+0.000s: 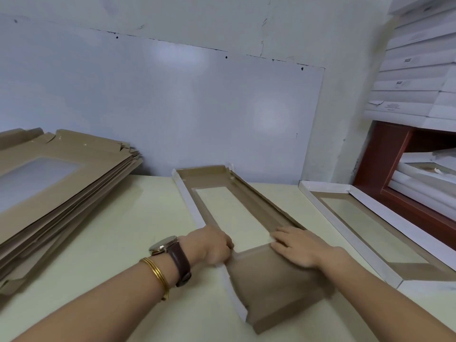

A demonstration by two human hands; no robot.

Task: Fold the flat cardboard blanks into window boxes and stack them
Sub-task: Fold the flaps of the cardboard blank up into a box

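On the pale yellow desk (138, 218), a long brown cardboard box with a clear window and white outer walls (276, 285) lies in the middle, running from the person towards the wall. Its far end and its two long sides stand up, and its near end is a wide brown flap that is bent up from the desk. The left hand (214, 245) is at the left long side of this box; its grip is closed, with the fingers curled around the white side wall. The right hand (296, 248) lies flat on the top edge of the near flap; its grip is spread, with straight fingers that press on the cardboard. A brown leather wristwatch (164, 245) and thin gold bangles (155, 272) are on the left wrist. A pile of flat brown cardboard blanks with windows (61, 183) lies at the left side of the desk. A second folded window box (350, 234) lies at the right, apart from the first one. Above it, white flat boxes (414, 77) are stacked on a red-brown wooden frame (385, 154).
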